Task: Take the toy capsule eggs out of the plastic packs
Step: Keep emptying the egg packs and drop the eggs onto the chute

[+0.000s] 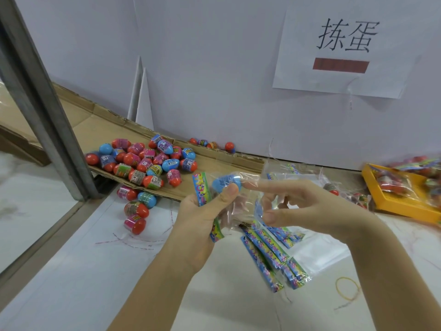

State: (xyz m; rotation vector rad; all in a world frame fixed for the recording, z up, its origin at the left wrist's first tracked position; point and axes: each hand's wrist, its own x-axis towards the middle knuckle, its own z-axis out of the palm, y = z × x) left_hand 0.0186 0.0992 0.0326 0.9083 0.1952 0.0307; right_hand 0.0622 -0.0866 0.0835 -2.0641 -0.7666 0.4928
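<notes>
Freeing the blue egg (226, 181) from its pack (202, 188)
The left hand (202, 211) is gripping the pack, thumb pushing the blue egg outward; the right hand (310, 206) is waiting alongside, fingers spread, grip unclear.

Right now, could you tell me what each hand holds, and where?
The left hand grips a plastic pack by its printed header end, thumb on the blue egg inside. Whether the right hand pinches the clear film is unclear.

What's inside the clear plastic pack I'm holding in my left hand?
One blue capsule egg shows through the clear plastic pack, beside its colourful header strip. The left hand covers the egg's lower side with its thumb and hides the pack's bottom, so anything else inside is unseen.
</notes>
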